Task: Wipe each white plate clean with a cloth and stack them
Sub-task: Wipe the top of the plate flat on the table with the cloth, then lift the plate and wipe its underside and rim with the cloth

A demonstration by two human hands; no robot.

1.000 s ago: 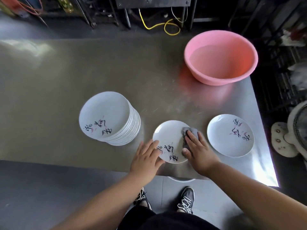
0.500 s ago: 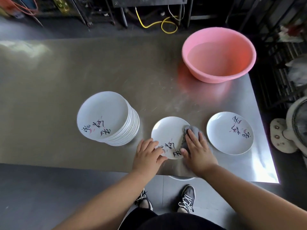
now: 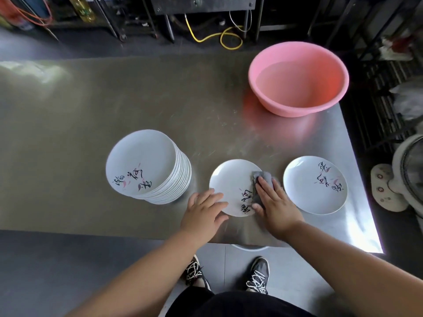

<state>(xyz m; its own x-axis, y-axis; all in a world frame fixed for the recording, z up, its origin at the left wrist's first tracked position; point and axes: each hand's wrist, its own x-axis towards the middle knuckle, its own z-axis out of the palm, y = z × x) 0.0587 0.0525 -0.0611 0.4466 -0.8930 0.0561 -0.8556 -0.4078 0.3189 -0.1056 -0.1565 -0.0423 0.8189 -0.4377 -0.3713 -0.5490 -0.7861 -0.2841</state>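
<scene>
A white plate (image 3: 231, 181) with black calligraphy lies flat on the steel table near its front edge. My right hand (image 3: 273, 203) presses a grey cloth (image 3: 263, 177) flat onto the plate's right side, fingers straight. My left hand (image 3: 203, 212) rests with straight fingers on the plate's lower left rim. To the left stands a tall stack of white plates (image 3: 146, 165). A single white plate (image 3: 314, 184) lies to the right, apart from the others.
A pink basin (image 3: 297, 78) holding water sits at the table's back right corner. The steel table (image 3: 91, 106) ends just right of the single plate. A fan (image 3: 402, 179) stands beyond that edge. Yellow cable and metal racks lie behind.
The middle plate has turned under my hands, its calligraphy swinging toward the right. The cloth and my right hand stay on its right side.
</scene>
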